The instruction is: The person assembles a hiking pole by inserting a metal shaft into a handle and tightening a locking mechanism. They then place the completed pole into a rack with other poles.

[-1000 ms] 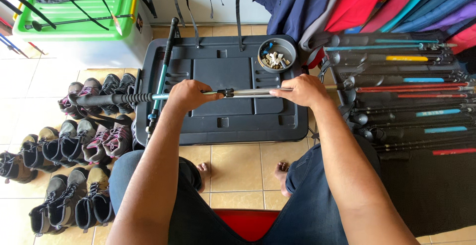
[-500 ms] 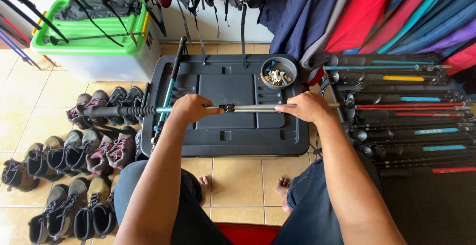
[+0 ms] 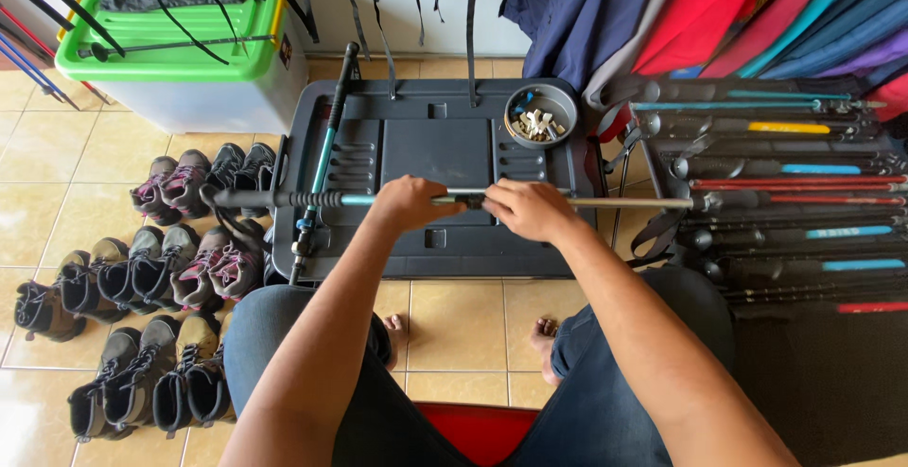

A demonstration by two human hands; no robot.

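Note:
I hold a trekking pole (image 3: 615, 202) level across a dark grey plastic lid (image 3: 445, 146). My left hand (image 3: 409, 202) grips its teal upper section, just right of the black foam handle (image 3: 274, 199). My right hand (image 3: 532, 210) is closed on the black joint and the silver lower section, close beside the left hand. The silver section runs on to the right, past the lid's edge. A second teal and black pole (image 3: 323, 150) lies lengthwise on the lid's left side.
A grey bowl (image 3: 541, 112) of small parts sits on the lid's far right corner. Several poles (image 3: 785, 193) lie stacked at right. Rows of hiking shoes (image 3: 161, 278) stand on the tiles at left. A green-lidded bin (image 3: 180, 42) is at the back left.
My right hand has slid left along the pole and now sits close to my left hand. The view has tilted slightly, so the lid appears lower in frame.

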